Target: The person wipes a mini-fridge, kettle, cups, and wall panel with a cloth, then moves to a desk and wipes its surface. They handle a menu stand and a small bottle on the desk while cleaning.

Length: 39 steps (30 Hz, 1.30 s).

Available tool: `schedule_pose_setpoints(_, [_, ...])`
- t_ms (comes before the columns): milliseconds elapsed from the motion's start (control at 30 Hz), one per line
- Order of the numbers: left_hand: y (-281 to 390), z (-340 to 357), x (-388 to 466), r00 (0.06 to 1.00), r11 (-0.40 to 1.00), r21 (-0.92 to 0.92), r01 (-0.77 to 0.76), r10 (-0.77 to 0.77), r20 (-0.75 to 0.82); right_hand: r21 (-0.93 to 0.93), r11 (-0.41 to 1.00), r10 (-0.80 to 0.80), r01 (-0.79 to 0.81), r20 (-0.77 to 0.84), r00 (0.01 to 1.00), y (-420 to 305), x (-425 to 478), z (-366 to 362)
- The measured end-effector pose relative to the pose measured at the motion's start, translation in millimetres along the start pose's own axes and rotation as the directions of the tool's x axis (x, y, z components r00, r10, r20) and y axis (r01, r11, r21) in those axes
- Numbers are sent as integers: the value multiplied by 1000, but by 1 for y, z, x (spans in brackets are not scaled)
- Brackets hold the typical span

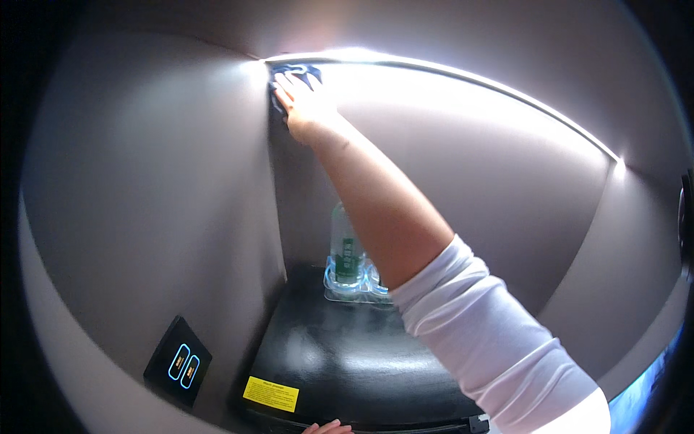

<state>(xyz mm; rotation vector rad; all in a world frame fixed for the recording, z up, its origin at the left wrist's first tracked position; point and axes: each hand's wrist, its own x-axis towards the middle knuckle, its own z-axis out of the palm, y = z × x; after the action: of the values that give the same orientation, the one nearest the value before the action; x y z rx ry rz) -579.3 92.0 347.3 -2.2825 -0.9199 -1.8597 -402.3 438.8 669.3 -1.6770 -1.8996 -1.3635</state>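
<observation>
My right hand (pixel 303 106) reaches up to the back left corner of a recess and presses a dark blue cloth (pixel 312 72) flat against the back wall, just under a lit LED strip (pixel 444 73). Its fingers lie spread over the cloth, and the forearm with a pushed-up white sleeve crosses the view. Only the fingertips of my left hand (pixel 328 427) show at the bottom edge, by the front edge of a black mini fridge (pixel 347 347); the rest of that hand is out of view.
A clear bottle with a green label (pixel 347 255) stands in a transparent holder (pixel 347 297) at the back of the fridge top, partly behind my forearm. A yellow sticker (pixel 270 394) bears writing. The left wall carries a black switch panel (pixel 179 361) with two lit outlines.
</observation>
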Motion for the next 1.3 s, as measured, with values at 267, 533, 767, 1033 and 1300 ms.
schedule_pose_setpoints(267, [8,-2,11,999,999,25,42,-42,13,115,966,-210,233,-184,960,135,-78,-27])
schedule_pose_setpoints(533, [7,2,14,1000,1000,-6,9,-9,-10,-277,959,81,-58,71,994,264,-259,-42])
schedule_pose_setpoints(767, [4,1,10,1000,1000,14,-18,18,-9,-298,904,-303,307,62,951,190,-184,-16])
schedule_pose_setpoints(1033, [6,-2,8,996,999,32,19,-22,82,-217,790,-609,574,-158,778,78,-2,23])
schedule_pose_setpoints(1300, [15,4,13,998,996,61,62,-63,21,-203,604,-792,771,-43,609,65,-42,36])
